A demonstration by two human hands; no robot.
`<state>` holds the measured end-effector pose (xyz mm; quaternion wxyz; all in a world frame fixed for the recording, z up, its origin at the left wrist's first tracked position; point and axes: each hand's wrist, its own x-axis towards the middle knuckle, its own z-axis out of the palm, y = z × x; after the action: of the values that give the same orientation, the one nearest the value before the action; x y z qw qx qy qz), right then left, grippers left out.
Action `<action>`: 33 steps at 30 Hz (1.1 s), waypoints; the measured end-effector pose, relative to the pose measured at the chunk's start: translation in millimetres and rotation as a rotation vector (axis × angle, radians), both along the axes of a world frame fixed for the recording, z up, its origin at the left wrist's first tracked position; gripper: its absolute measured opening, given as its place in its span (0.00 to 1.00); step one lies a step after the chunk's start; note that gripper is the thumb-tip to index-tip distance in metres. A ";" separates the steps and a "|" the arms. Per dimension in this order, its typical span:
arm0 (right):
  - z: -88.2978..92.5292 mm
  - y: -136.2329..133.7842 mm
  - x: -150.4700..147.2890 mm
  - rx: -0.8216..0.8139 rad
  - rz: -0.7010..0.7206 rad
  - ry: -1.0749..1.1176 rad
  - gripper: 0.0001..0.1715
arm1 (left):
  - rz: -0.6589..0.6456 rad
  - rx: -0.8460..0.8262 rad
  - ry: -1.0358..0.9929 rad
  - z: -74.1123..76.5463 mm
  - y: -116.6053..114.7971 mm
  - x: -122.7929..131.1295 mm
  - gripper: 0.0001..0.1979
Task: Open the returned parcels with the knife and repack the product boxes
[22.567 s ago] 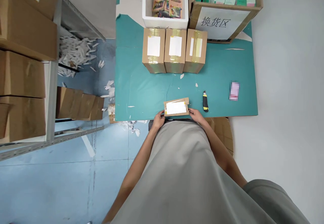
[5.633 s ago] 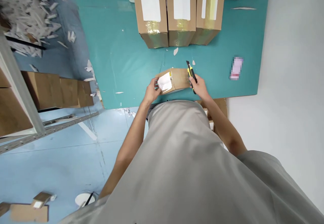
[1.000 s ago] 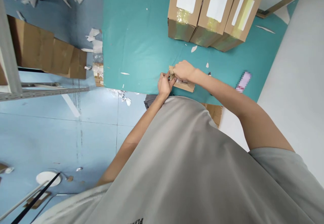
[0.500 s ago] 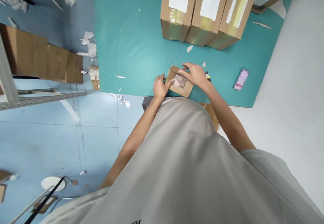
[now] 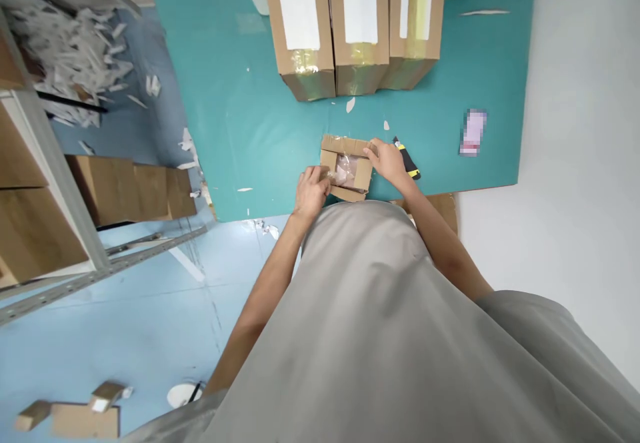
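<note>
Inside the opened carton (image 5: 345,144), a plastic-wrapped item (image 5: 346,170)

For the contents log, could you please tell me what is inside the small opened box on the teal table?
A pinkish packet in clear plastic shows inside the small box; its kind is unclear, and anything beneath it is covered.

Bright even light, wide-angle edge distortion

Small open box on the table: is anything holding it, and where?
Yes: left hand grips the small box at its near-left edge, right hand at its right flap.
</note>
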<state>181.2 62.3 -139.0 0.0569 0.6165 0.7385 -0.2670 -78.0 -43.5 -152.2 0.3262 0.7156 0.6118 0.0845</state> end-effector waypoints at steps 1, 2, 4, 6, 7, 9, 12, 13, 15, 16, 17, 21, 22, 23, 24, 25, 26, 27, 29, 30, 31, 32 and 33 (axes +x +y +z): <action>-1.8 2.2 -0.3 -0.004 -0.013 0.007 0.21 | 0.000 0.006 0.009 -0.5 -0.2 -0.8 0.14; -3.0 3.5 -0.6 -0.011 -0.022 0.014 0.21 | -0.002 0.009 0.016 -0.2 -1.1 -1.6 0.15; -3.3 3.2 -1.8 -0.014 -0.034 0.029 0.20 | -0.014 0.014 0.014 3.3 -4.4 -2.8 0.14; -0.2 -0.4 -5.5 0.040 -0.051 0.034 0.21 | -0.021 0.030 -0.005 10.7 -8.3 -2.0 0.09; 2.3 -3.1 -8.4 0.083 -0.053 0.026 0.22 | -0.012 0.043 -0.016 15.4 -9.8 -0.5 0.08; 8.6 -9.2 -15.9 0.160 -0.016 -0.012 0.21 | 0.025 0.080 -0.036 24.8 -9.7 5.3 0.11; 17.5 -17.2 -28.1 0.214 0.117 -0.069 0.22 | 0.067 0.111 -0.088 32.0 1.9 19.2 0.13; 19.9 -19.2 -31.6 0.220 0.159 -0.078 0.24 | 0.066 0.091 -0.100 31.6 8.8 24.3 0.13; 23.9 -22.8 -37.4 0.202 0.226 -0.093 0.27 | 0.036 -0.002 -0.086 27.4 24.4 33.8 0.14; 25.6 -24.4 -39.8 0.174 0.258 -0.093 0.27 | 0.005 -0.062 -0.056 24.4 31.6 37.7 0.16; 27.3 -26.0 -41.7 0.134 0.293 -0.091 0.27 | -0.033 -0.121 -0.014 21.5 37.5 41.1 0.18; 33.6 -32.2 -45.3 -0.032 0.435 -0.071 0.23 | -0.167 -0.233 0.204 17.2 41.8 50.6 0.15; 35.0 -33.6 -44.8 -0.054 0.460 -0.073 0.23 | -0.181 -0.231 0.244 18.4 38.4 52.5 0.16; 36.5 -34.8 -43.5 -0.059 0.477 -0.073 0.23 | -0.189 -0.220 0.271 20.3 34.2 53.9 0.17; 38.0 -36.1 -41.3 -0.049 0.489 -0.067 0.22 | -0.193 -0.203 0.284 22.7 29.5 54.4 0.19; 39.4 -37.4 -38.2 -0.027 0.493 -0.054 0.22 | -0.196 -0.182 0.284 25.4 24.9 53.7 0.21; 40.6 -39.1 -34.0 -0.001 0.491 -0.036 0.21 | -0.196 -0.159 0.275 28.1 20.7 51.3 0.21; 41.6 -41.1 -28.8 0.023 0.484 -0.015 0.21 | -0.190 -0.134 0.264 30.6 17.3 46.9 0.20; 42.1 -46.8 -15.8 0.049 0.455 0.026 0.20 | -0.151 -0.088 0.237 34.0 12.5 32.2 0.16; 41.1 -50.3 -8.6 0.047 0.432 0.045 0.19 | -0.120 -0.071 0.221 34.4 11.1 22.7 0.14; 39.1 -54.0 -1.2 0.035 0.405 0.065 0.20 | -0.086 -0.055 0.201 33.9 10.1 12.6 0.12; 36.0 -57.7 5.9 0.018 0.371 0.089 0.21 | -0.052 -0.039 0.178 32.4 9.3 2.8 0.11; 31.8 -60.9 12.4 0.001 0.333 0.118 0.23 | -0.022 -0.023 0.150 30.0 8.6 -5.9 0.12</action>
<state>193.6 1.4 -107.2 0.0566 0.4690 0.8326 -0.2892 -83.8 -35.0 -122.2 0.2887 0.7228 0.6275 0.0202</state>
